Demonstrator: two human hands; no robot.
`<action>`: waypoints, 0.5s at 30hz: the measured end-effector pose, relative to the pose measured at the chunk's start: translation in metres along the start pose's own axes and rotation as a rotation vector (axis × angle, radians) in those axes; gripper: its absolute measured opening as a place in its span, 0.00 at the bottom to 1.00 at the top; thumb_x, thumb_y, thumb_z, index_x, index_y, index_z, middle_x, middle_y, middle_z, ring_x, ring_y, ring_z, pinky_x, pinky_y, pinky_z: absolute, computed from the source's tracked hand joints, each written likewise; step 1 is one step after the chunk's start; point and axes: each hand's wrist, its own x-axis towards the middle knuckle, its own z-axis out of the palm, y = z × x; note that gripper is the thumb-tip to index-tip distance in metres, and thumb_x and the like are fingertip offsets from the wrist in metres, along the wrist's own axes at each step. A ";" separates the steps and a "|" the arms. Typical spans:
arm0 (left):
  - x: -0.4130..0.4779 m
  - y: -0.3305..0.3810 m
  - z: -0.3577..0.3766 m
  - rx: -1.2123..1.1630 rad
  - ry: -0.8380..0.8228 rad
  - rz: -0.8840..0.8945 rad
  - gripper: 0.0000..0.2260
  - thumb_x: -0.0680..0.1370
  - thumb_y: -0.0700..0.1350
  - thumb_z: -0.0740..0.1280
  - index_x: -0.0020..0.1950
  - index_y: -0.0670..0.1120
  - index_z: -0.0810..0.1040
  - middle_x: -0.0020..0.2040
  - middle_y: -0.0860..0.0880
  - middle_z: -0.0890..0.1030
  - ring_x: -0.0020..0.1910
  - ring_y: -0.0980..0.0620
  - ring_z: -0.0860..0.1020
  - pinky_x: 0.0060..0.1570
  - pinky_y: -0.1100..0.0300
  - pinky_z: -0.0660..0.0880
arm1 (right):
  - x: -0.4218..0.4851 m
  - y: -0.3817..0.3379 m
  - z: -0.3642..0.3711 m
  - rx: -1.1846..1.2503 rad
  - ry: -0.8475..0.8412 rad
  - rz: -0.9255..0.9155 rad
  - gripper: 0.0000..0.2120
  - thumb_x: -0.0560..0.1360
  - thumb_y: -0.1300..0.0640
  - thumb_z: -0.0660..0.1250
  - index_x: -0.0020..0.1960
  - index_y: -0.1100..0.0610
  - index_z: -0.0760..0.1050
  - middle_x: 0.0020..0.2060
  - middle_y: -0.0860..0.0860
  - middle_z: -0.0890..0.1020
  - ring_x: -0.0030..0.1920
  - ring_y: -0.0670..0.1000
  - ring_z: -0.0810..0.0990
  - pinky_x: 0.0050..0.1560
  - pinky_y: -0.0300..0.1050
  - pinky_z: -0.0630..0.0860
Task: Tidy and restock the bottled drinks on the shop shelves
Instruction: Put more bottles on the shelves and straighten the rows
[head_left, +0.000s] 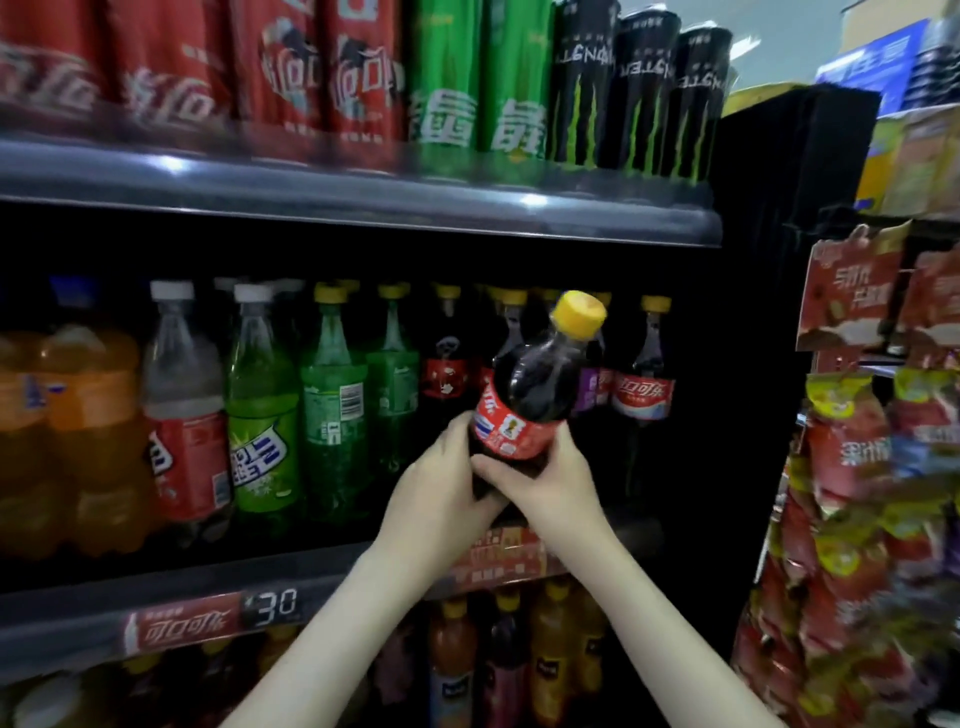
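Price tag (270, 607) reads 30; red strip (182, 627) and shelved bottle (644, 394) read 可口可乐

Carries, along the dark metal top shelf (363, 202) from 10 to 1 o'clock, upright tall red cola cans (311, 78), green soda cans (478, 78) and black energy-drink cans (639, 93), side by side. Holds on the dark middle shelf (67, 618), from 9 toward 3 o'clock, orange plastic soda bottles (88, 415), a white-capped bottle with a red label (182, 426), green plastic bottles (332, 405) and yellow-capped dark cola bottles (644, 384). Shows a red price strip (182, 626) on that shelf's front lip at 7 o'clock. Bears blurred yellow-capped juice bottles (550, 649) below, at 6 o'clock.
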 end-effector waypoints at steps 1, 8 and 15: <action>0.003 -0.002 0.001 0.023 0.023 -0.055 0.32 0.72 0.50 0.72 0.72 0.48 0.63 0.62 0.48 0.78 0.56 0.45 0.78 0.43 0.62 0.69 | 0.006 -0.001 -0.002 -0.014 -0.065 -0.004 0.24 0.65 0.46 0.77 0.55 0.34 0.70 0.51 0.30 0.80 0.53 0.32 0.78 0.49 0.27 0.74; 0.017 -0.024 0.008 0.133 0.073 -0.376 0.29 0.74 0.60 0.68 0.66 0.43 0.66 0.46 0.49 0.80 0.45 0.46 0.81 0.35 0.60 0.73 | 0.028 0.014 -0.033 -0.447 0.399 -0.154 0.34 0.74 0.46 0.71 0.73 0.55 0.60 0.67 0.49 0.68 0.69 0.49 0.66 0.66 0.38 0.63; 0.033 -0.038 0.021 0.179 -0.004 -0.482 0.37 0.74 0.61 0.67 0.71 0.38 0.59 0.48 0.45 0.80 0.42 0.48 0.80 0.29 0.65 0.71 | 0.047 0.034 -0.030 -0.509 0.318 0.061 0.41 0.72 0.47 0.73 0.75 0.57 0.54 0.71 0.55 0.63 0.66 0.59 0.72 0.57 0.49 0.74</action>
